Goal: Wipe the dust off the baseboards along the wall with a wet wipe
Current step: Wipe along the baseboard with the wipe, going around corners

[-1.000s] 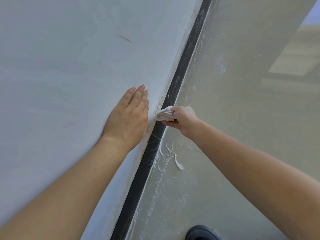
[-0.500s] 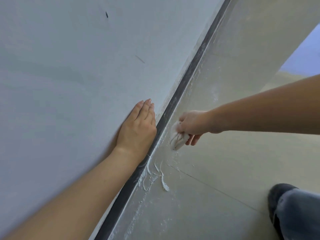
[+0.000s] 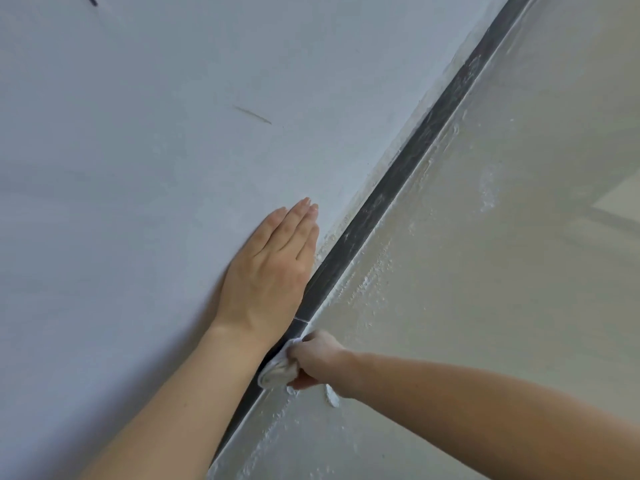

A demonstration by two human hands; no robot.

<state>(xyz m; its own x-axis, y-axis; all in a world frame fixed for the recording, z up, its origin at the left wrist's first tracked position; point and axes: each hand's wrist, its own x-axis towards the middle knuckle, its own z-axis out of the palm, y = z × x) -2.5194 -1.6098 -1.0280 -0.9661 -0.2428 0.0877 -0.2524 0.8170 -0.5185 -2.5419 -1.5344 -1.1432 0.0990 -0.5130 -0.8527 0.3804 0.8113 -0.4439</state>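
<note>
Here the wet wipe (image 3: 277, 370) sits bunched against the dark baseboard (image 3: 381, 199), clenched in the right hand (image 3: 318, 358). Just above the baseboard, the left hand (image 3: 270, 271) lies flat and open on the wall (image 3: 173, 168), grasping nothing. Pale dust beside the baseboard on the floor (image 3: 485, 306) could smear if the soiled wipe drags it.
</note>
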